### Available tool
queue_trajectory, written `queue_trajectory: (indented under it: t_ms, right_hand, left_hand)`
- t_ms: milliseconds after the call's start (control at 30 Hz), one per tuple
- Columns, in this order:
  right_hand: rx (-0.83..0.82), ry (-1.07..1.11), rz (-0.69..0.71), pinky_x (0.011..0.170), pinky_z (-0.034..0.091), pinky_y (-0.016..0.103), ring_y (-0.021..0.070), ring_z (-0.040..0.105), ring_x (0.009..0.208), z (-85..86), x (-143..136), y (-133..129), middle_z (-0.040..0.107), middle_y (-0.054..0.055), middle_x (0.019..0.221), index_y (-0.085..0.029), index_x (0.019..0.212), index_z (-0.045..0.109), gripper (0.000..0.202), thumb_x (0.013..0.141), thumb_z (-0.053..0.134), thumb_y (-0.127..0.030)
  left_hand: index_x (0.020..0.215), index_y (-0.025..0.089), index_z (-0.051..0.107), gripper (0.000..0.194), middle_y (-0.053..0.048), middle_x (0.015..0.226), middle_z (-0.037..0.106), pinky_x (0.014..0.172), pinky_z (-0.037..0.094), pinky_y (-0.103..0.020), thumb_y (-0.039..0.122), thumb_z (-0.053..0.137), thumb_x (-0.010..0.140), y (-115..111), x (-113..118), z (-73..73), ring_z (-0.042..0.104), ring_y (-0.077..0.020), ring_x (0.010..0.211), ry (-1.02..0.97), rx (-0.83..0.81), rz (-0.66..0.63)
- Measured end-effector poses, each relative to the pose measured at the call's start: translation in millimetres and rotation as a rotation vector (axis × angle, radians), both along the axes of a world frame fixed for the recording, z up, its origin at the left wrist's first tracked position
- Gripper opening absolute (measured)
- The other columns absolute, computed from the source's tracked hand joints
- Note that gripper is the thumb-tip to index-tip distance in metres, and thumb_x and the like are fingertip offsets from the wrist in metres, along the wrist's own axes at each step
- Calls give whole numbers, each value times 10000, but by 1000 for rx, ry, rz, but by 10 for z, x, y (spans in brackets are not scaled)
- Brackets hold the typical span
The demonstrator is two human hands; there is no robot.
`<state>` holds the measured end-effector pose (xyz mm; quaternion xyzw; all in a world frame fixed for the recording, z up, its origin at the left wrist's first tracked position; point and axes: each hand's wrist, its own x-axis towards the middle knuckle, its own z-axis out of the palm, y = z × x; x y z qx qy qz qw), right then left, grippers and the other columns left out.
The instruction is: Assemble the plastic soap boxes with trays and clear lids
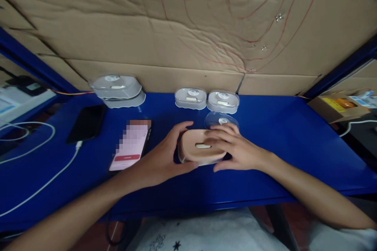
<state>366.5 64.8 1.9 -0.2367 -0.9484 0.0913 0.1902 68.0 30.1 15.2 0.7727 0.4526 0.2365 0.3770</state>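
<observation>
A shallow beige oval box (191, 137), open at the top, is just above the blue table in front of me. Inside it lies a small white oblong piece (203, 146). My left hand (167, 157) grips the box's left end, thumb along the near side and fingers round the far side. My right hand (235, 147) hovers over the right end with fingers apart, hiding part of the box. Whether its fingertips touch the box I cannot tell. Behind that hand lies a clear plastic lid (213, 118) with a round white label.
Two lidded grey boxes (191, 99) (223, 102) stand side by side at the back. More are stacked (118, 90) to their left. A lit phone (129, 145) and a dark phone (86, 123) on a white cable lie left. A cardboard box (332, 108) stands at far right.
</observation>
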Motion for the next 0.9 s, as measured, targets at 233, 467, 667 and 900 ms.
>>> queue_trajectory:
  t_ms: [233, 467, 667, 900]
  right_hand:
    - [-114, 128, -33, 1137, 476, 520, 304, 592, 1389, -31, -61, -1, 670, 155, 1425, -203, 1443, 616, 483, 1052, 624, -487]
    - [-183, 281, -43, 1163, 495, 516, 293, 617, 1390, -91, -28, 63, 688, 139, 1431, -225, 1428, 664, 439, 1042, 661, -434]
    - [-641, 783, -302, 1106, 563, 485, 283, 710, 1255, -82, 70, 254, 760, 69, 1344, -276, 1226, 782, 392, 1036, 608, -573]
    - [-537, 670, -249, 1162, 515, 540, 312, 677, 1301, -76, 82, 228, 743, 98, 1362, -251, 1251, 781, 426, 1025, 624, -576]
  left_hand:
    - [1542, 402, 327, 1043, -110, 1618, 404, 1185, 485, -565, 354, 952, 708, 103, 123, -153, 483, -364, 1498, -443, -235, 180]
    - [1556, 364, 348, 1038, -108, 1619, 450, 1289, 331, -556, 281, 956, 718, 178, 94, -143, 407, -346, 1561, -538, -332, 103]
    - [1556, 363, 325, 1044, -116, 1580, 473, 1269, 348, -599, 288, 953, 726, 204, 46, -167, 458, -354, 1521, -484, -317, 101]
    - [1542, 400, 371, 992, -80, 1564, 508, 1275, 355, -558, 308, 958, 747, 175, 66, -185, 456, -324, 1517, -519, -162, 88]
